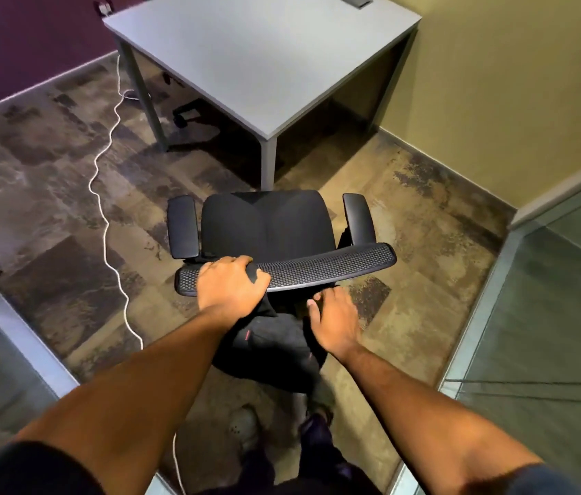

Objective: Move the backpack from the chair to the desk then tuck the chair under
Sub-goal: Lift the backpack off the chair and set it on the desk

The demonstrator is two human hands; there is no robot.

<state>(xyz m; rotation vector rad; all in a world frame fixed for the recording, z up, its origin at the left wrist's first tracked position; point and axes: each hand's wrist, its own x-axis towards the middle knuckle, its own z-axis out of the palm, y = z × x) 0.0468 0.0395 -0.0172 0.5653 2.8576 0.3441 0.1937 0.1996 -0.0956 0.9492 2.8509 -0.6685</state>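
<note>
A: Gripping is seen at the left hand point(232, 283), which is curled over the top edge of the chair point(267, 223) backrest, with a fold of dark fabric seemingly pinched beneath it.

B: And the right hand point(335, 321)?

A: It is held loosely open, laid against the backpack point(274, 346), with nothing yet enclosed. The backpack is hung behind the backrest, draped from its top edge; the seat itself is left bare.

B: How much of the task can be judged done?

A: None, it would seem. The backpack is not yet lifted off, the desk point(256, 55) top is bare apart from a cable port at its far edge, and the chair is stood apart from the desk, not tucked under. Both steps are left.

B: The room?

A: A mottled brown carpet point(49, 180) is laid throughout. A white cable point(107, 223) is trailed across it to the left of the chair. Purple and yellowish walls are met behind the desk, and glass partitions are seen on either side.
</note>
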